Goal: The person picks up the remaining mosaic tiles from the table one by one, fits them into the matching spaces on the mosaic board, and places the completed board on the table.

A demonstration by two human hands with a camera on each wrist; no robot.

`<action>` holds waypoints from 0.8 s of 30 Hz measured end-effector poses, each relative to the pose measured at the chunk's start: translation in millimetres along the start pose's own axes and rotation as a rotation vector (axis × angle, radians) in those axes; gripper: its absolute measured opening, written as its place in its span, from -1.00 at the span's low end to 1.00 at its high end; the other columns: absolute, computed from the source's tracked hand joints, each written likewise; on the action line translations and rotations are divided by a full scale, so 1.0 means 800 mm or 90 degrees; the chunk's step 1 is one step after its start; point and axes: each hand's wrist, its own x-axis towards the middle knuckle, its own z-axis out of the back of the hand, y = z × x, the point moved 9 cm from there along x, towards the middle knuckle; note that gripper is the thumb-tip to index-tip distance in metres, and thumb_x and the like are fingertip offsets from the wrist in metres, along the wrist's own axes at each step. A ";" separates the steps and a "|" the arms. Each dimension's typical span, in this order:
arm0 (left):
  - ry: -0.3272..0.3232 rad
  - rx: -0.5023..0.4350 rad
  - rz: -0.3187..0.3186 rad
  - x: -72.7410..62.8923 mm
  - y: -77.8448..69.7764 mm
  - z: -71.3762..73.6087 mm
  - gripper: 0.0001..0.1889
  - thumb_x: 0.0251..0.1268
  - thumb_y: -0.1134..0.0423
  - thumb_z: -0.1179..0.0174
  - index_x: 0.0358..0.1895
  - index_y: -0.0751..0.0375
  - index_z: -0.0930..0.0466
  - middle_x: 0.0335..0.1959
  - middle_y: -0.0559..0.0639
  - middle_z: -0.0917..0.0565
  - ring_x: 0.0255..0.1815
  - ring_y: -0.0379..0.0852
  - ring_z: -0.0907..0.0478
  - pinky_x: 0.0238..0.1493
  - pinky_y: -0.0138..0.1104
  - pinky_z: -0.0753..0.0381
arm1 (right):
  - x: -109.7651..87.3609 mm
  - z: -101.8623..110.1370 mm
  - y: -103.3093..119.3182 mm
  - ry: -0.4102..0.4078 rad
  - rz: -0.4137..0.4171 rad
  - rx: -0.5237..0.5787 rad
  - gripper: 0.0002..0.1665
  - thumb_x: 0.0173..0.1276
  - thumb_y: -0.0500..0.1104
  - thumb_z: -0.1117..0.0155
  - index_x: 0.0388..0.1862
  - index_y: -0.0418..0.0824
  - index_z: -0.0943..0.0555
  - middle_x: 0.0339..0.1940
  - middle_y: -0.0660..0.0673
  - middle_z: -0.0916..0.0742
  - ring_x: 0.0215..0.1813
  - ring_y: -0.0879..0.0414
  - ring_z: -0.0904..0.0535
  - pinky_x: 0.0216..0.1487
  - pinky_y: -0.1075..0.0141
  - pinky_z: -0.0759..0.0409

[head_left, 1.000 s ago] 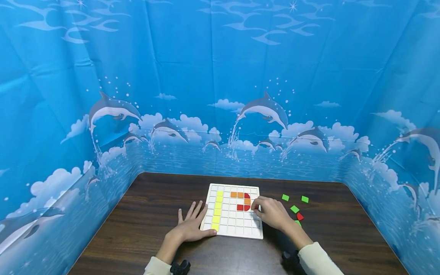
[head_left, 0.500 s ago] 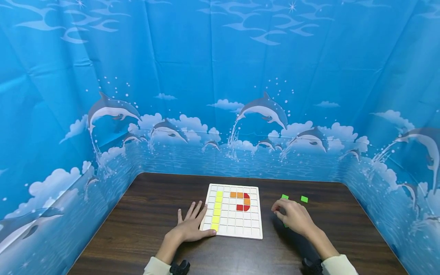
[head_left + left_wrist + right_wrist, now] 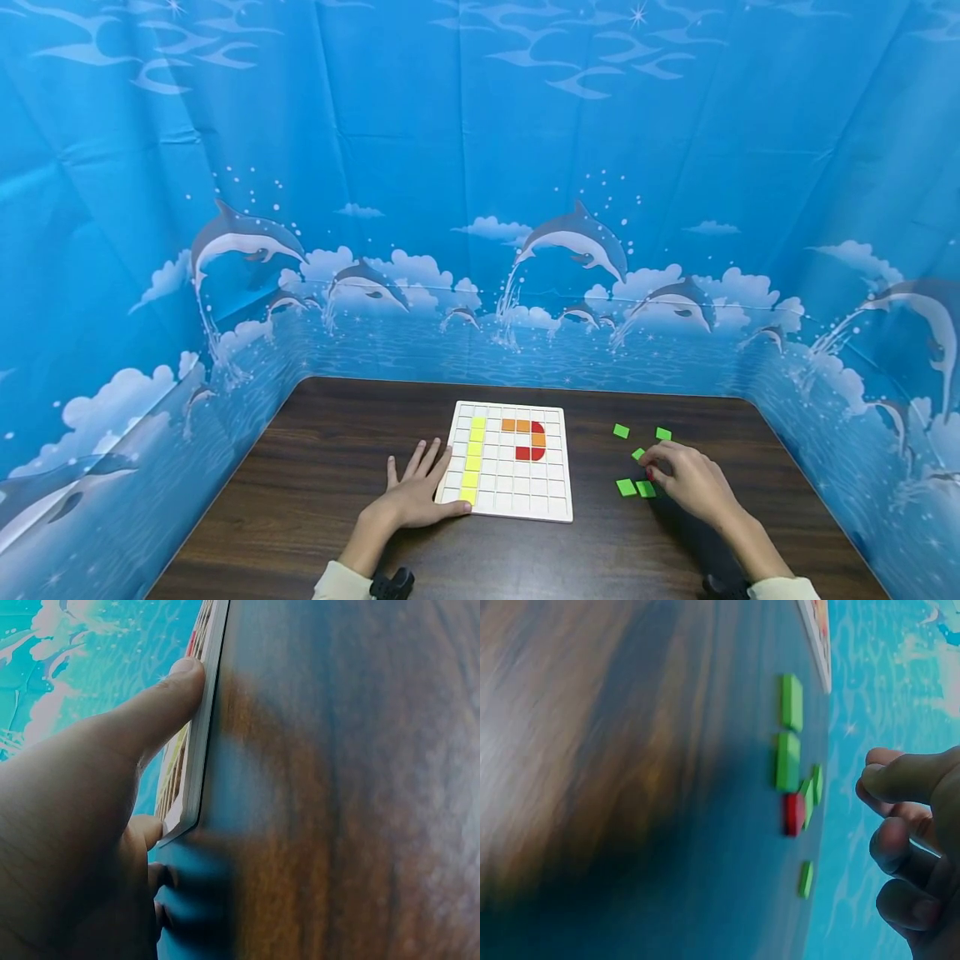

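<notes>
A white gridded board (image 3: 519, 482) lies on the table, with a column of yellow square tiles (image 3: 474, 450) on its left. Orange tiles (image 3: 516, 425) and red tiles (image 3: 529, 454), some with a rounded corner, form a hook shape at its upper right. My left hand (image 3: 417, 492) rests at the board's left edge, fingers spread, thumb (image 3: 184, 679) on the front rim. To the right, my right hand (image 3: 693, 479) hovers over a red piece (image 3: 793, 814) among green square tiles (image 3: 788, 761). Its fingers are bent, thumb near the index finger, apart from the pieces and holding nothing.
Two green tiles (image 3: 622, 431) lie at the back right of the board, and more lie nearer the right hand. The dark wooden table (image 3: 337, 433) is enclosed by a blue dolphin-print curtain (image 3: 465, 208).
My right hand has left the board's right edge and moved right to the loose pieces, uncovering green tiles on its left. My left hand and the board stay in place.
</notes>
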 end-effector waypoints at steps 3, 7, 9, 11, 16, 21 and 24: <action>0.007 0.008 0.003 -0.003 -0.003 0.002 0.21 0.22 -0.62 -0.17 0.77 0.03 -0.02 0.81 0.15 0.09 0.82 0.27 0.29 0.52 0.57 0.55 | -0.003 -0.001 -0.010 0.006 -0.007 -0.015 -0.83 0.35 -0.21 -0.55 -0.16 0.06 -0.82 -0.15 0.09 -0.81 -0.41 0.31 -0.51 -0.48 0.30 -0.39; 0.010 0.007 0.004 -0.006 -0.006 0.006 0.23 0.19 -0.62 -0.20 0.77 0.03 -0.02 0.81 0.16 0.08 0.82 0.27 0.27 0.52 0.57 0.54 | -0.006 -0.005 -0.020 0.013 -0.004 -0.029 -0.82 0.36 -0.23 -0.54 -0.14 0.06 -0.84 -0.12 0.07 -0.81 -0.37 0.28 -0.55 -0.49 0.29 -0.41; 0.009 0.002 -0.001 -0.006 -0.005 0.005 0.23 0.20 -0.63 -0.19 0.77 0.04 -0.01 0.81 0.17 0.08 0.82 0.28 0.28 0.51 0.58 0.55 | -0.007 -0.009 -0.023 0.023 0.000 -0.028 -0.79 0.37 -0.25 -0.52 -0.10 0.05 -0.85 -0.10 0.06 -0.80 -0.39 0.30 -0.51 -0.53 0.32 -0.38; 0.010 -0.002 0.002 -0.007 -0.005 0.006 0.24 0.18 -0.65 -0.18 0.77 0.03 -0.01 0.81 0.16 0.08 0.82 0.27 0.27 0.52 0.56 0.56 | -0.008 -0.013 -0.026 0.036 0.002 -0.025 -0.75 0.38 -0.26 -0.50 -0.05 0.04 -0.86 -0.09 0.05 -0.80 -0.42 0.32 -0.46 -0.55 0.35 -0.33; 0.005 -0.001 -0.004 -0.002 0.000 0.000 0.24 0.19 -0.68 -0.12 0.78 -0.02 0.02 0.82 0.15 0.11 0.82 0.29 0.29 0.50 0.57 0.58 | -0.012 -0.020 -0.033 0.055 -0.005 -0.022 -0.70 0.34 -0.28 -0.53 -0.04 0.06 -0.85 -0.12 0.08 -0.77 -0.43 0.36 -0.46 -0.56 0.35 -0.31; -0.005 0.007 -0.004 0.003 0.009 -0.006 0.25 0.16 -0.72 -0.10 0.78 -0.05 0.03 0.82 0.12 0.13 0.82 0.29 0.29 0.49 0.58 0.58 | -0.011 -0.019 -0.035 0.042 -0.003 -0.049 -0.78 0.29 -0.25 -0.59 -0.18 0.07 -0.81 -0.10 0.05 -0.77 -0.47 0.30 -0.43 -0.59 0.34 -0.30; -0.006 0.015 0.002 0.005 0.013 -0.009 0.26 0.14 -0.74 -0.08 0.78 -0.08 0.03 0.82 0.09 0.14 0.82 0.26 0.29 0.51 0.56 0.58 | -0.011 -0.018 -0.034 0.035 0.002 -0.062 -0.80 0.28 -0.20 -0.62 -0.31 0.08 -0.74 -0.08 0.03 -0.77 -0.46 0.27 -0.44 -0.58 0.32 -0.31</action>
